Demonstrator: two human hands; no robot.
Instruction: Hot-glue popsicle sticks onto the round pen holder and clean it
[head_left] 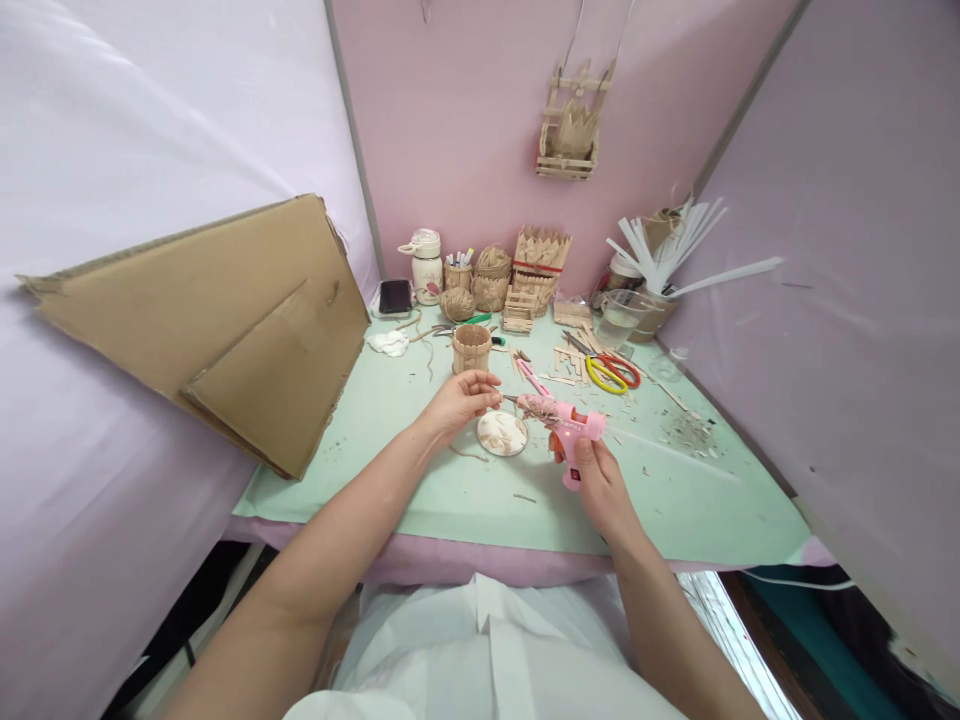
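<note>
My right hand (600, 480) is wrapped round the handle of a pink hot glue gun (574, 425), its nozzle pointing left. Close to that nozzle, the fingers of my left hand (466, 398) are pinched together. Whatever they hold, if anything, is too small to make out. Under the nozzle lies a round white disc (502, 433) with brownish marks. Just behind my left hand stands a small round pot (472, 348) faced with wooden sticks. A short piece of twine (469, 455) lies on the table by the disc.
Yellow- and red-handled scissors (611, 372) lie among loose wooden sticks on the right. Twine balls (457, 304), a white bottle (427, 268) and stick-built pieces (540, 262) line the back. Cardboard sheets (247, 330) lean at left; white glue sticks (667, 245) stand back right.
</note>
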